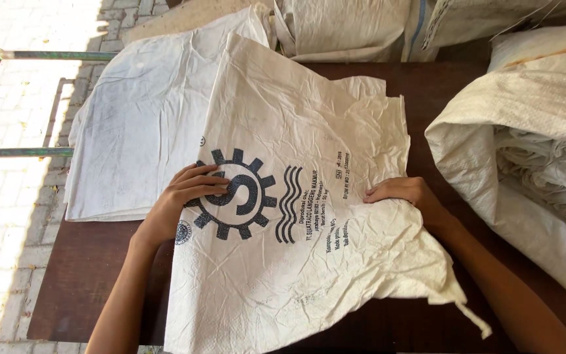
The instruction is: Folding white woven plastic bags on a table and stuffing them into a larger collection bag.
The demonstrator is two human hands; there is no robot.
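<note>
crinkled matt woven-plastic sack (309,216), smooth dark wood table (93,275) — dull painted metal rail (21,152)

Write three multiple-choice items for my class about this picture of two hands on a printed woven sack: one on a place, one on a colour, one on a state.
1. Where does the left hand rest?
A. on the sack's printed gear-shaped emblem
B. on the green metal rail
C. on the bare table

2. What colour is the table?
A. bright blue
B. dark brown
C. yellow

3. How does the printed sack lie?
A. rolled into a tight tube
B. hanging from a hook
C. spread flat but creased

Answers:
1. A, the fingers lie across the dark gear emblem.
2. B, its bare surface shows dark brown around the sacks.
3. C, it lies open on the table with wrinkles all over, the right hand pressing its right part.
</note>
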